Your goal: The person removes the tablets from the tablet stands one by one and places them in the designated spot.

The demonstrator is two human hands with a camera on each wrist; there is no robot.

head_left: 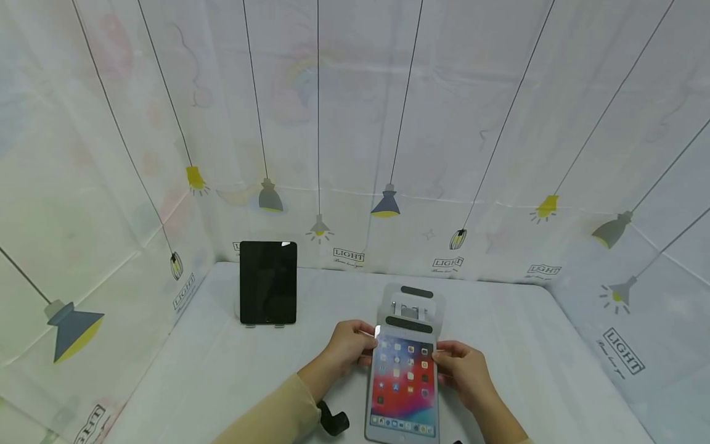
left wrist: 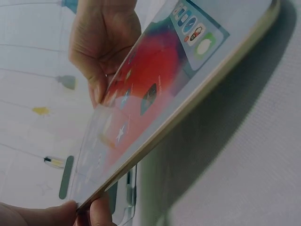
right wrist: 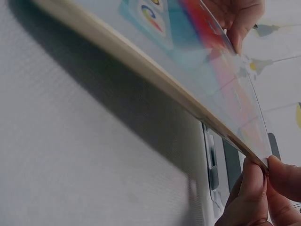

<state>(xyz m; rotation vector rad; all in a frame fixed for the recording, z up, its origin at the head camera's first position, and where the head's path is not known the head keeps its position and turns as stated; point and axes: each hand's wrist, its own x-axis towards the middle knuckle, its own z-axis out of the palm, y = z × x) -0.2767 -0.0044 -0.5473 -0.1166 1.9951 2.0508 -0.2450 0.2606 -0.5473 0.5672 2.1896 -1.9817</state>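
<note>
White, creased sheeting (head_left: 355,129), printed with hanging lamps, walls the scene; upper part cut off. Pale table (head_left: 521,345), finely textured in the wrist views, near edge out of frame. White-fronted tablet (head_left: 403,382), glossy, gold-rimmed, slanted, partly raised above the tabletop, its far end overlapping the stand (head_left: 410,311); contact between these 2 cannot be told. Dark tablet (head_left: 269,282), well to the left, near upright, support mostly hidden behind. Stand: rounded plate, 2 dark oblong strips. Left hand (head_left: 349,345) and right hand (head_left: 465,371) pinch opposite long edges of the white-fronted tablet, fingers partly hidden. Black curved piece (head_left: 334,422), partly covered by the left sleeve (head_left: 277,413); dark speck (head_left: 457,442) at bottom frame edge, unidentifiable.
</note>
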